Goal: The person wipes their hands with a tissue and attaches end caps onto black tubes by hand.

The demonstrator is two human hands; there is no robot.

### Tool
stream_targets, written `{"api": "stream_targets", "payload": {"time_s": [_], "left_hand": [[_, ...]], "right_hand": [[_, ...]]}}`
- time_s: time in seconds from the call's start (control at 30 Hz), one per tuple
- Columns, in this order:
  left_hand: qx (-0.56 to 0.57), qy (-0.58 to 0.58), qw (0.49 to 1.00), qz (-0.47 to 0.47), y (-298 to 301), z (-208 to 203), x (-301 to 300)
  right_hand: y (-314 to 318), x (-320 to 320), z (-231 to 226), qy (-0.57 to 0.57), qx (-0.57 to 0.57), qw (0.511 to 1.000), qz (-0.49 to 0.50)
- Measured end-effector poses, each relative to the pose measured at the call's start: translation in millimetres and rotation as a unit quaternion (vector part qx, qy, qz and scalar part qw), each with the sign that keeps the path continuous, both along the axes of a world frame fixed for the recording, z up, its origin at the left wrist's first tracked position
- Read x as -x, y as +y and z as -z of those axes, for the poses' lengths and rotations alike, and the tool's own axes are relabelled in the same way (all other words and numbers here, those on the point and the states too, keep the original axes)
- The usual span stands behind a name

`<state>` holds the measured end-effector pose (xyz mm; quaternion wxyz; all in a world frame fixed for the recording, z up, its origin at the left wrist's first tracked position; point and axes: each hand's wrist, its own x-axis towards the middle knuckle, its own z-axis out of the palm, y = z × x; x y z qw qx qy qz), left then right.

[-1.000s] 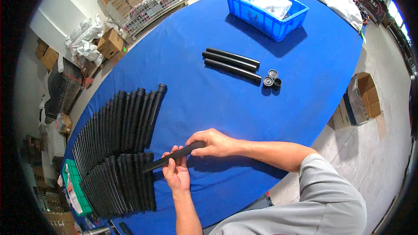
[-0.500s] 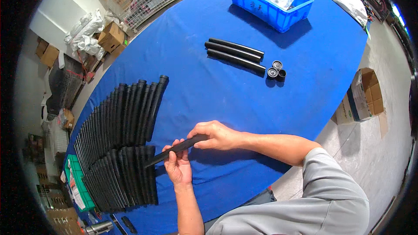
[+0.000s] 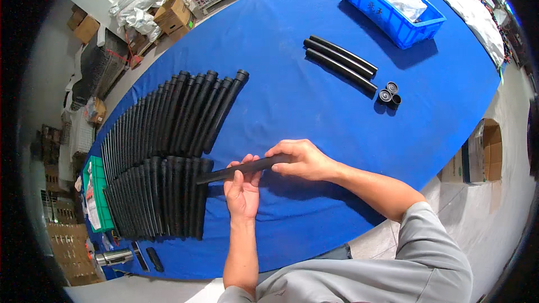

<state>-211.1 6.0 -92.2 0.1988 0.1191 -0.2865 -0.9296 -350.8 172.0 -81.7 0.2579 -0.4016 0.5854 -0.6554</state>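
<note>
Surface: round blue cloth-covered surface [image 3: 314, 106], storage clutter beyond.
Held thing: long black rubber tube [image 3: 241, 169], level above the surface, just right of the fanned rows of black tubes [image 3: 163, 163].
Left hand [image 3: 242, 193]: fingers pinching the tube's middle, apparently steadying it.
Right hand [image 3: 300, 159]: fingers wrapped round its right end.
Farther off: three black tubes [image 3: 340, 63], small black caps [image 3: 389, 93], blue plastic bin [image 3: 393, 14].

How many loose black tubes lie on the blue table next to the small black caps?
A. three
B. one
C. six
A: three black tubes lie side by side on the blue table, just left of the small black caps.
</note>
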Motion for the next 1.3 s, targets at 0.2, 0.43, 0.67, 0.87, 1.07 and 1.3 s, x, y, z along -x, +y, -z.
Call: {"api": "stream_targets", "payload": {"time_s": [0.2,0.43,0.67,0.87,1.07,1.3], "left_hand": [[0.013,0.002,1.000,-0.004,-3,6,-4],[0.003,-0.004,1.000,-0.004,3,-2,1],[0.019,0.010,1.000,0.004,-2,3,-3],[0.003,-0.011,1.000,-0.003,0,1,0],[0.025,-0.005,1.000,-0.010,0,2,-1],[0.013,-0.008,1.000,-0.002,-1,2,-3]], "right_hand": [[7,1,-20,-0.028,-0.052,0.998,-0.027],[3,0,-5,0.122,0.015,0.991,0.047],[8,3,-23,-0.233,-0.112,0.963,-0.070],[-2,3,1,0.197,0.078,0.974,0.075],[5,1,-7,-0.067,-0.044,0.997,-0.022],[8,-1,-21,-0.097,-0.077,0.992,-0.029]]}}
